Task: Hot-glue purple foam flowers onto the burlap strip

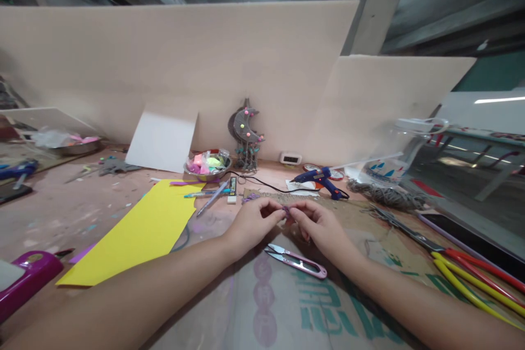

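Note:
My left hand (254,221) and my right hand (320,225) meet at the middle of the table, fingertips pinched together on a small purple piece (286,210) held between them. Both hands hover just above a sheet of printed cardboard (311,306). Pink thread snips (296,260) lie on the cardboard directly below my hands, touching neither. What the purple piece is I cannot make out.
A yellow paper sheet (139,232) lies left. Behind are a metal bowl of coloured bits (207,165), pens (211,197), a blue glue gun (322,180) and a moon ornament (247,136). Large red-and-yellow scissors (459,265) and twine (385,194) lie right; a magenta tool (24,279) sits near left.

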Demonstrator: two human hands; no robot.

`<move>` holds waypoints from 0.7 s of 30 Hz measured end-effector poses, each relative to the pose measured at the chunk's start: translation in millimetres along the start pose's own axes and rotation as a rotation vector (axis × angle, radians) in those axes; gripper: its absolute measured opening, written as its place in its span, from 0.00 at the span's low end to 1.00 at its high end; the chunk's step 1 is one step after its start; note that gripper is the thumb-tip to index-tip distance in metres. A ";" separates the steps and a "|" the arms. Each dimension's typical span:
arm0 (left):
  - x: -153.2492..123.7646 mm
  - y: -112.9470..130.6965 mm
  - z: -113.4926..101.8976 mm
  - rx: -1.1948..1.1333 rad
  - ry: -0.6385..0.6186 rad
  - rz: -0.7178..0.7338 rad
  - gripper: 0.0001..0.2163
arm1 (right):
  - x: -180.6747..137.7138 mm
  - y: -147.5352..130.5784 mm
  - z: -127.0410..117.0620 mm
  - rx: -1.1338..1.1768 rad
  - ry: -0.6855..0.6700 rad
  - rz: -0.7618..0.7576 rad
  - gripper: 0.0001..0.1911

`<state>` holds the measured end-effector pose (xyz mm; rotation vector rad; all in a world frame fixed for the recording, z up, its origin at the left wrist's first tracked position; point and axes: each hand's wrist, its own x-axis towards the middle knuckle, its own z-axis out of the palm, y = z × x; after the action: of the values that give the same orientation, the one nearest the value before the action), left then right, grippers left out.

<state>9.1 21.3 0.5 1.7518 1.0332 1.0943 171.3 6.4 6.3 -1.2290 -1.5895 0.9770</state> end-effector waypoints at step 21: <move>-0.1 1.2 -1.3 -0.023 0.055 0.008 0.09 | -0.4 2.7 1.9 0.020 -0.108 0.019 0.18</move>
<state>8.2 21.1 1.9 1.7179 1.0434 1.1607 170.3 6.4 3.0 -1.1973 -1.6499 1.0848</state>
